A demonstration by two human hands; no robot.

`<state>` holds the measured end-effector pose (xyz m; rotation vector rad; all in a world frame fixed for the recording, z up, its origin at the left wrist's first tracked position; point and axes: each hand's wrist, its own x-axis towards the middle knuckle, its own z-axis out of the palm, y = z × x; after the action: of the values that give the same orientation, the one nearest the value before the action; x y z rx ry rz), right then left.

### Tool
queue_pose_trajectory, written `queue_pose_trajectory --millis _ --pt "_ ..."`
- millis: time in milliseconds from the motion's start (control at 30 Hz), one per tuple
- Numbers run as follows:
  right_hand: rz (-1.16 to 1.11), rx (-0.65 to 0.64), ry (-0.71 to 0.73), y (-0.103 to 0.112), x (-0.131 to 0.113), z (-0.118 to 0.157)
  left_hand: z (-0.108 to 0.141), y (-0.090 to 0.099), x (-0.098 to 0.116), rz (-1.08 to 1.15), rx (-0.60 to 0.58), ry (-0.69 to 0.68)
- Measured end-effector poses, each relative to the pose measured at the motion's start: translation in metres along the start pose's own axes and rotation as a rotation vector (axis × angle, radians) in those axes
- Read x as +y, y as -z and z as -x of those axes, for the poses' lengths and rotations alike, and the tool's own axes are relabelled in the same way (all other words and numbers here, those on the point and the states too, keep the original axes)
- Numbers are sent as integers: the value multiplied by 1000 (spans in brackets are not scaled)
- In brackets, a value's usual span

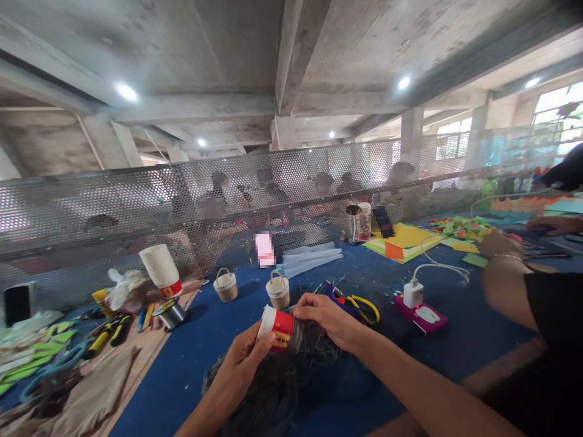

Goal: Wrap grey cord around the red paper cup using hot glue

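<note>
My left hand (248, 352) is wrapped around a red and white paper cup (281, 328), tipped on its side with the white rim toward the left. Grey cord (297, 337) circles the cup's other end. There, my right hand (325, 318) has its thumb and fingers pinched together on the cord; the strand between the fingertips is hard to make out. Below both hands lies a loose heap of grey cord (264, 394), partly hidden by my left forearm. Just beyond the cup stand two small handled baskets (278, 292), beige with white rims.
Yellow-handled pliers (367, 308) lie right of my hands, near a purple power strip (421, 314) with a charger. At left are stacked paper cups (159, 267), a wire spool (172, 314) and tools. A co-worker's arm (507, 285) reaches in from the right. A perforated metal screen (246, 200) borders the table.
</note>
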<state>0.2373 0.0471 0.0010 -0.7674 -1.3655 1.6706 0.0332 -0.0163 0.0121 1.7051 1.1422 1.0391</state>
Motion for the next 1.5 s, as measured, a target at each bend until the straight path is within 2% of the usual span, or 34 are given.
queue_pose_trajectory --millis 200,367,500,667,900,1100,1500 --pt "-100 -156 -124 3 -1 2 1 1 1 25 -18 12" --pt "-8 -58 4 -2 -4 4 1 5 5 62 -49 21" --pt "237 55 197 -3 -6 3 -3 7 1 117 -13 -7" --pt "424 60 363 -7 -6 6 -8 6 -4 187 60 49" --pt "473 79 380 -11 -7 11 -9 1 6 132 75 49" --pt "437 71 359 -12 -9 13 -10 1 4 193 42 82" --pt "534 115 415 -13 -9 14 -11 2 4 115 79 72"
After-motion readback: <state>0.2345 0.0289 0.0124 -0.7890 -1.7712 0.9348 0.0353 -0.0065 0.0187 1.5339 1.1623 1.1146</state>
